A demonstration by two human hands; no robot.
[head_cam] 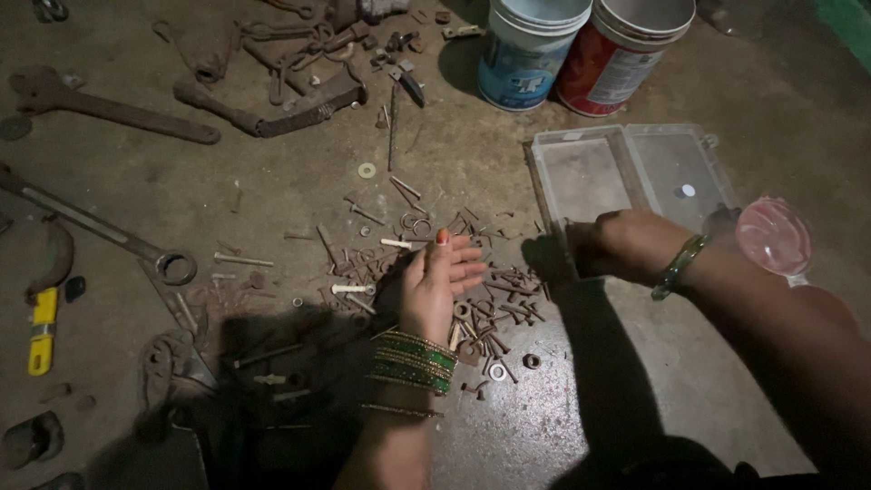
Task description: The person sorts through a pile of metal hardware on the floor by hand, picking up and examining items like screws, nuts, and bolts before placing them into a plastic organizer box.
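Right hand [626, 243] blurs against plastic box [635, 172].

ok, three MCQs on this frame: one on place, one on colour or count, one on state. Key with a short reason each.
1. Where is the right hand?
A. At the near edge of the clear plastic box
B. On the yellow tool
C. Inside the red tub

2. What colour are the bangles stacked on the left wrist?
A. Blue
B. Green with gold
C. White

3. How does the clear plastic box stand?
A. Shut and latched
B. Upside down
C. Open, lid laid flat

Key:
1 A: the right hand sits at the box's front edge, far from the yellow tool and red tub.
2 B: the stack shows green bands with gold ones between them.
3 C: both halves lie flat side by side, insides facing up.

The left hand hovers open over the pile of rusty screws and bolts.
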